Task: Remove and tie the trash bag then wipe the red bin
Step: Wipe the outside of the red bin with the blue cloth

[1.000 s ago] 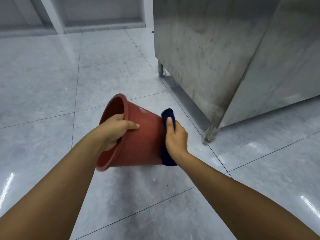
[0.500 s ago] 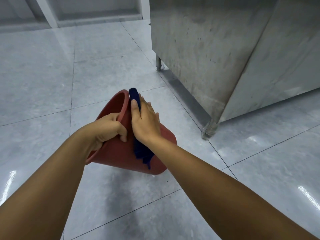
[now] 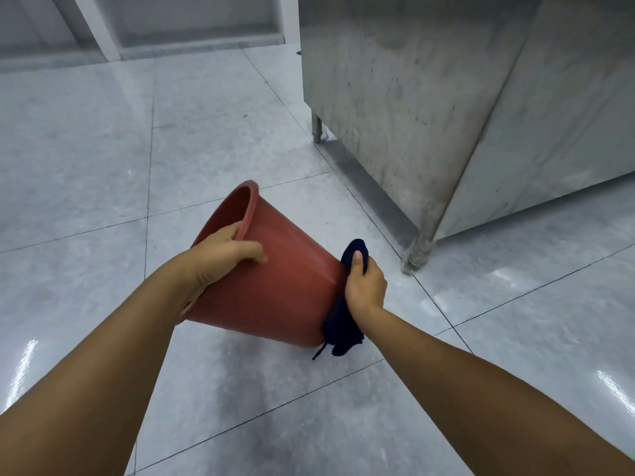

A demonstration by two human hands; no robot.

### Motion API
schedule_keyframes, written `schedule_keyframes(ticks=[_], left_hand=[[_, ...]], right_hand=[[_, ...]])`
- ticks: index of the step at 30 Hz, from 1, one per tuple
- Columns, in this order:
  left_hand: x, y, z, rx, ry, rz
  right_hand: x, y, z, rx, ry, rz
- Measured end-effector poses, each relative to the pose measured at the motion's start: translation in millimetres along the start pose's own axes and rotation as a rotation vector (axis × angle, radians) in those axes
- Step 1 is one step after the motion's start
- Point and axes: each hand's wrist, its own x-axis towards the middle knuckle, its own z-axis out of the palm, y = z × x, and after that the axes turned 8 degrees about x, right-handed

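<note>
Gripping red bin [image 3: 275, 276] rim with left hand [image 3: 220, 259], right hand [image 3: 366, 286] fingers clutching dark cloth [image 3: 343, 324] against base

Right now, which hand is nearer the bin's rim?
Left. The left hand grips the bin at its rim; the right hand presses the cloth against the base end.

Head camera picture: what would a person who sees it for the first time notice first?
The red bin stands out first: it is in the middle of the picture, tipped on its side above the grey tiled floor. The left hand grips its rim, and the right hand presses a dark blue cloth against its bottom end. A steel cabinet on short legs fills the upper right.
</note>
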Motion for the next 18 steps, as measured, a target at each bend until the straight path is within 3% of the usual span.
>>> schedule_keyframes(ticks=[5,9,13,18], left_hand=[[6.2,14.2,-0.6,0.019,0.119,-0.101],[9.5,22.9,10.0,-0.116,0.07,-0.043],[7.0,36.8,16.0,-0.229,0.022,-0.031],[17.1,39.5,24.7,-0.314,0.14,0.044]], right_hand=[[-20.1,-46.4,7.7,0.025,-0.121,-0.195],[-53.7,-77.0,24.4,0.022,-0.239,-0.281],[-69.8,-110.0,39.0,0.176,-0.3,-0.361],[-59.5,-110.0,48.3,0.06,-0.525,-0.4]])
